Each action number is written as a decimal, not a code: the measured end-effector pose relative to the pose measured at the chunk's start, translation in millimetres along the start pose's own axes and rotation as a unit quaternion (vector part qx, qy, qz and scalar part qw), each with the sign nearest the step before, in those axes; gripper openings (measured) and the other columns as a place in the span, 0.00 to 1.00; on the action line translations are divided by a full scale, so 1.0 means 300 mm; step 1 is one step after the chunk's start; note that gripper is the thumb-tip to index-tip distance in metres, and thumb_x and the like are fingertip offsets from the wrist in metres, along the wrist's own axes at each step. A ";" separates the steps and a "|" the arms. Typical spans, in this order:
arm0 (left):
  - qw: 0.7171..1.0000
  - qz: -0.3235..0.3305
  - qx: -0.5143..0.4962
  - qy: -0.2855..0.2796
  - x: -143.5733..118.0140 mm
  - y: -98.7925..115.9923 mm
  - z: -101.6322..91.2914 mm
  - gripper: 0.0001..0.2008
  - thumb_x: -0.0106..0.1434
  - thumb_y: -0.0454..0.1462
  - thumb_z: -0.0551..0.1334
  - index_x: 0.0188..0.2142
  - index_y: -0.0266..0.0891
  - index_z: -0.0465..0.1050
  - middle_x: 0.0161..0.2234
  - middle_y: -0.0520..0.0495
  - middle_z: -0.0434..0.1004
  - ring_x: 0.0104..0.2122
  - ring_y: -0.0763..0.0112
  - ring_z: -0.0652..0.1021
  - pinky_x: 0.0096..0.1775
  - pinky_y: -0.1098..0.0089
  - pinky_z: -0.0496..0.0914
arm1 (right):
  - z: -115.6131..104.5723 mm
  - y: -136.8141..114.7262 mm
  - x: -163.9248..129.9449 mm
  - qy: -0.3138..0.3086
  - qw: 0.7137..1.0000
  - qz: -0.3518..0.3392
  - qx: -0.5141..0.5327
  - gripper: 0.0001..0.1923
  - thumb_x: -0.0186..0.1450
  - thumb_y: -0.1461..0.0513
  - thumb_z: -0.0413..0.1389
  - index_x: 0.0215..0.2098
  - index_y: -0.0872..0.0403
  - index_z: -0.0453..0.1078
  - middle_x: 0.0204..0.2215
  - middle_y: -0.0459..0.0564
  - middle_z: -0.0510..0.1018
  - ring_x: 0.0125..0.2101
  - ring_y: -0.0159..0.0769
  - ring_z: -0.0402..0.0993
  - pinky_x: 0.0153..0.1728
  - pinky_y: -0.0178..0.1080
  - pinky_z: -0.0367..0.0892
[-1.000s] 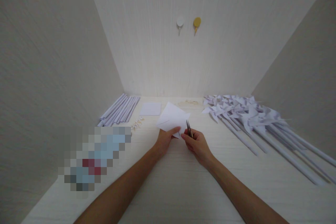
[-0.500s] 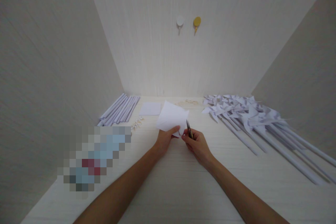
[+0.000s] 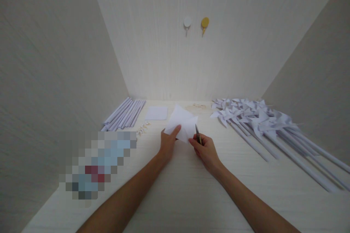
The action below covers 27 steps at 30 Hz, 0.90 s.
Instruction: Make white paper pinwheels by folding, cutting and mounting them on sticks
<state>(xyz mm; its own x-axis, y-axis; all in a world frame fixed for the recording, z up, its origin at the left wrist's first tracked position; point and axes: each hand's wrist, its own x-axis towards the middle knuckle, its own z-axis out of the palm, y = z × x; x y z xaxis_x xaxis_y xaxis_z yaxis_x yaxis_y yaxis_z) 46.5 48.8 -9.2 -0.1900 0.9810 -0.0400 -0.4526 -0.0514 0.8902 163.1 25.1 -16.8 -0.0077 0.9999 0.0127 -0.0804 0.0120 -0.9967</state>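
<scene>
Your left hand (image 3: 168, 142) is gripping the folded white paper sheet (image 3: 182, 123), steadying it; your right hand (image 3: 205, 149) is grasping small dark-bladed scissors (image 3: 198, 134) at its edge.

readable text: none
paper sheet (image 3: 182, 123): blank, no print
pixelated patch (image 3: 97, 164): blurred, nothing legible

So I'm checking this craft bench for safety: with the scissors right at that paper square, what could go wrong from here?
1. The left hand pinches the white paper square close to the scissors in the right hand; a slip might nick a fingertip.
2. The paper is held in the air by one edge, so it may flex and the cut could wander.
3. The finished pinwheels lie near the right arm; a wide elbow move could knock them.
</scene>
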 end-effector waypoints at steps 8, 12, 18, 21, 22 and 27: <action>1.000 0.011 0.029 0.000 0.018 0.008 -0.017 0.11 0.42 0.38 0.66 0.26 0.34 0.71 0.24 0.51 0.73 0.22 0.76 0.72 0.22 0.75 0.66 | -0.006 0.007 0.005 0.060 0.997 -0.002 0.039 0.13 0.50 0.57 0.58 0.20 0.53 0.57 0.08 0.34 0.52 0.10 0.22 0.45 0.11 0.30 0.40; 0.997 -0.008 0.034 -0.062 0.012 -0.002 -0.013 0.12 0.41 0.36 0.67 0.27 0.35 0.71 0.22 0.52 0.74 0.22 0.76 0.72 0.25 0.74 0.66 | -0.019 -0.005 0.012 0.126 0.988 -0.016 0.089 0.12 0.51 0.56 0.58 0.23 0.54 0.60 0.08 0.34 0.53 0.10 0.22 0.45 0.10 0.30 0.39; 0.981 -0.042 0.120 -0.147 -0.001 -0.006 -0.012 0.11 0.37 0.33 0.69 0.23 0.33 0.72 0.20 0.51 0.74 0.20 0.75 0.71 0.26 0.73 0.66 | -0.029 -0.006 0.017 0.153 0.981 -0.060 0.103 0.13 0.50 0.55 0.59 0.24 0.55 0.63 0.09 0.34 0.54 0.10 0.21 0.46 0.10 0.29 0.40; 0.984 -0.057 0.074 -0.151 -0.006 0.001 -0.009 0.14 0.38 0.34 0.68 0.29 0.34 0.73 0.24 0.50 0.76 0.23 0.73 0.73 0.28 0.71 0.68 | -0.019 -0.014 0.008 0.126 0.981 -0.066 0.132 0.13 0.52 0.54 0.57 0.26 0.54 0.63 0.10 0.34 0.54 0.10 0.21 0.45 0.10 0.28 0.40; 0.987 -0.064 0.045 -0.143 -0.006 0.005 -0.008 0.15 0.39 0.34 0.68 0.30 0.35 0.73 0.25 0.50 0.76 0.23 0.73 0.73 0.27 0.72 0.68 | -0.015 -0.017 0.005 0.112 0.979 -0.067 0.155 0.13 0.53 0.53 0.56 0.28 0.53 0.63 0.10 0.34 0.54 0.10 0.21 0.45 0.10 0.27 0.40; 0.985 -0.101 -0.070 -0.124 -0.005 0.031 -0.004 0.20 0.38 0.33 0.69 0.35 0.38 0.72 0.28 0.51 0.76 0.26 0.75 0.74 0.27 0.75 0.68 | -0.007 -0.020 0.005 0.095 0.968 -0.048 0.229 0.13 0.53 0.52 0.55 0.25 0.53 0.63 0.13 0.37 0.63 0.13 0.22 0.55 0.13 0.27 0.50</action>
<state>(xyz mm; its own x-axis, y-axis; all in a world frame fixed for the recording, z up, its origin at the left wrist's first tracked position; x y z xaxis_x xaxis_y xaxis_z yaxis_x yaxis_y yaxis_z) 41.5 46.7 -1.4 0.1271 0.9885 -0.0818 -0.5778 0.1408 0.8040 165.8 26.4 -11.0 0.2010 0.9785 0.0461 -0.5058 0.1440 -0.8505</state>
